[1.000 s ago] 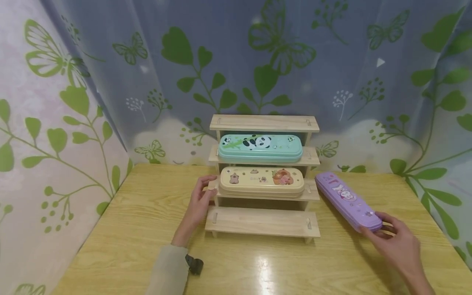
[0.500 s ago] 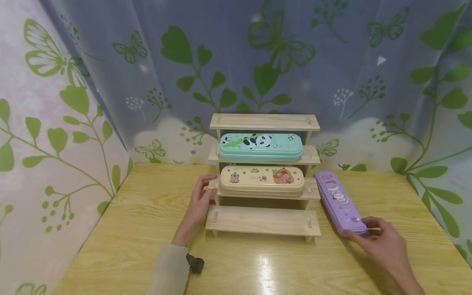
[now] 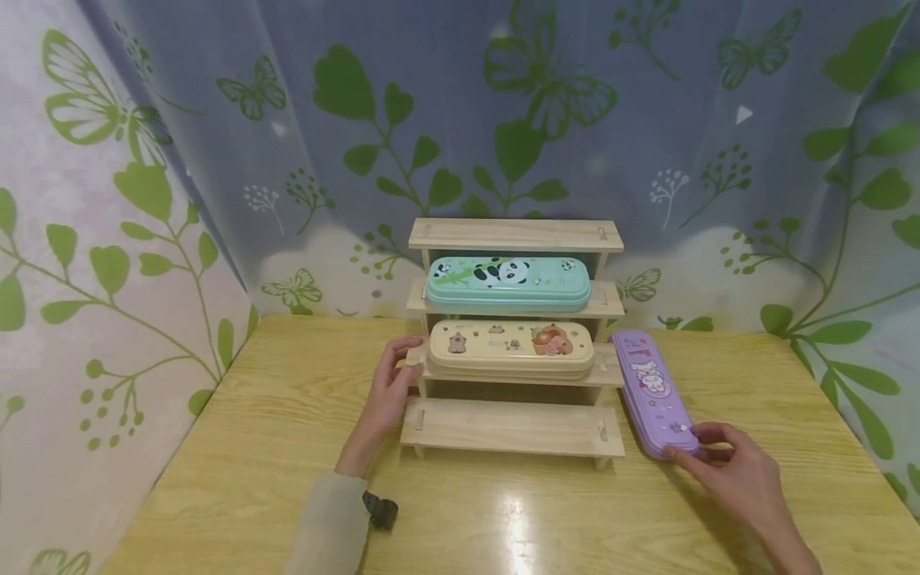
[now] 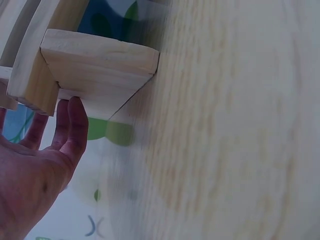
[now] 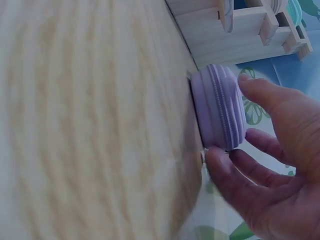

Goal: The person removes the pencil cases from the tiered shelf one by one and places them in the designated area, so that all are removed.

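In the head view, a purple zippered pencil case point(image 3: 650, 391) with a cartoon print lies lengthwise beside the right side of the wooden tiered shelf point(image 3: 506, 427). My right hand point(image 3: 743, 471) pinches its near end between thumb and fingers. The right wrist view shows the zipped end of this purple case point(image 5: 217, 107) low against the tabletop. My left hand point(image 3: 388, 391) holds the shelf's left edge at the second tier from the bottom. In the left wrist view, fingertips of the left hand point(image 4: 45, 160) touch the shelf's side panel point(image 4: 95, 70).
A cream pencil case point(image 3: 510, 349) sits on the second tier from the bottom. Above it, a mint panda pencil case point(image 3: 508, 283) lies on the third tier. Patterned curtain point(image 3: 460, 104) hangs behind the wooden table point(image 3: 287, 431).
My right hand has swung the near end of the purple pencil case leftward, so the case lies straighter alongside the shelf. The left hand stays at the shelf edge.
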Available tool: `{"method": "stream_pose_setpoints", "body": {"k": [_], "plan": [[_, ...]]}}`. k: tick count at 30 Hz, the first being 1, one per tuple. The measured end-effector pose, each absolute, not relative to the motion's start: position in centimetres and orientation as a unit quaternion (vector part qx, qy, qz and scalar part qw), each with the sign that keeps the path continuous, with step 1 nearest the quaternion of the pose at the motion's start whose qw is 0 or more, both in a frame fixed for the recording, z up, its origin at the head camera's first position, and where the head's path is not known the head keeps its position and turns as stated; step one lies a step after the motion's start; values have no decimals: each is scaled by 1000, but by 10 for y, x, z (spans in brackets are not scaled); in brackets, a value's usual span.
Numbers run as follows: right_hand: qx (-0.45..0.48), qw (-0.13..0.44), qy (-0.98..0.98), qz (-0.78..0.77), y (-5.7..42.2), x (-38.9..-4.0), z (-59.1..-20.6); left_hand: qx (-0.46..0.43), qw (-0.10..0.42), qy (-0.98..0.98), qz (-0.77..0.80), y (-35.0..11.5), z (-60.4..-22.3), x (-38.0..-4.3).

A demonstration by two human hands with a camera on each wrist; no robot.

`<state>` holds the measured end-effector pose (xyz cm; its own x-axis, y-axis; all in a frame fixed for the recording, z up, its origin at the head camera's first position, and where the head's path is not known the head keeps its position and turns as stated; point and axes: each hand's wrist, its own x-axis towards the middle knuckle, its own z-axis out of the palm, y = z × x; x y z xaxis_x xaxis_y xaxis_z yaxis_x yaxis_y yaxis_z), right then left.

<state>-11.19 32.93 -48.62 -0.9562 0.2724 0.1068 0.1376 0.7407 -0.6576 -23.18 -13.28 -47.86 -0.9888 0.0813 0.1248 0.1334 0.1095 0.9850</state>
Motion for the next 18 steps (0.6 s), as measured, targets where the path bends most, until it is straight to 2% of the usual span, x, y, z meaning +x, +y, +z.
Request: {"method": "stream_pose_setpoints", "body": {"k": [3,8,18], "plan": [[-108,107,-927,342,332,-111,-483,-71,18,-744,-664,-132,-477,-232],[-92,155,-914,364,334,-109,-477,-71,13,-741,-667,-131,-476,-233],[-15,216,-890,402,324,-111,-461,-66,13,-742,-667,-133,-476,-231]]}}
